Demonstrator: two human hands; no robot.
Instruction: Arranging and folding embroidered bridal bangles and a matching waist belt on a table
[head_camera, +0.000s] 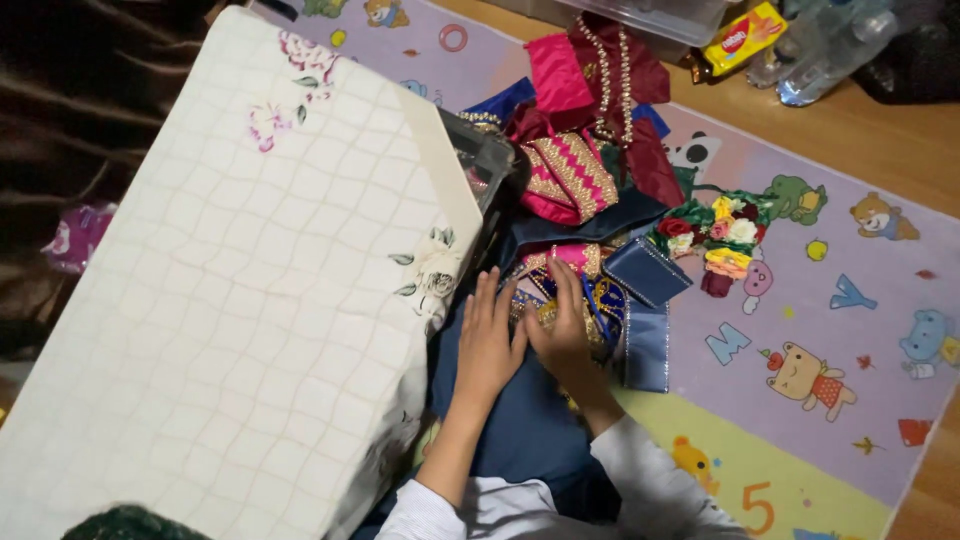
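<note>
Both flat, side by side: left hand (489, 345) and right hand (562, 335) pressing blue embroidered cloth (590, 305); cloth extends far-right, right hand nearer.

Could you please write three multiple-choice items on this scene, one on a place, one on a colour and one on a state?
1. Where do both hands rest?
A. on the blue embroidered cloth
B. on the plastic bottle
C. on the wooden floor

2. What colour is the folded zigzag-trimmed cloth?
A. white
B. pink with gold
C. grey

3. How are the hands?
A. clenched in fists
B. flat, fingers spread
C. lifted in the air

Key: 1 A, the left hand and right hand press on the blue embroidered cloth. 2 B, the zigzag-trimmed cloth is pink with gold bands. 3 B, both palms lie flat on the cloth.
</note>
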